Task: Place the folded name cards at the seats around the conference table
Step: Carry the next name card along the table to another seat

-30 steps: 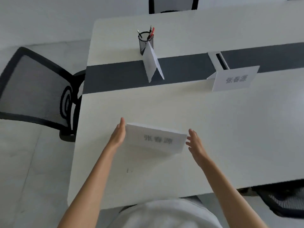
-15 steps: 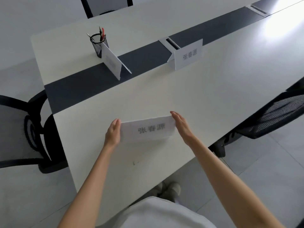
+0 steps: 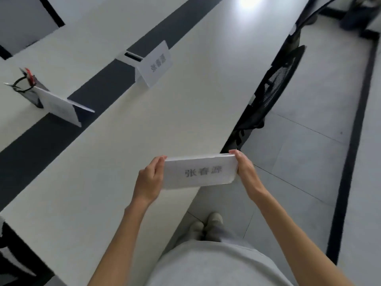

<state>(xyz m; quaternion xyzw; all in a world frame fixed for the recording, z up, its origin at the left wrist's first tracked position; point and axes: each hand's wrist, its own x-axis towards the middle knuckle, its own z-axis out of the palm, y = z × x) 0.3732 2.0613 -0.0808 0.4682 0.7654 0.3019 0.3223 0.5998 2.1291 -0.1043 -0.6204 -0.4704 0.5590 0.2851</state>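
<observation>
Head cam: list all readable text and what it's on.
"张春源" on the name card held by its ends between the left hand and the right hand.
"张春源", blurred but matching, on the standing card on the conference table.
Side-on card by the pen cup: print too faint to read.
No other text visible.

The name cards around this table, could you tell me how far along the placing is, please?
Two folded name cards already stand on the table: one by the pen cup and one further along. A third card is in hand, gripped at its ends by the left hand and right hand, off the table near its edge. That card still needs setting down; other seats are out of view.
</observation>
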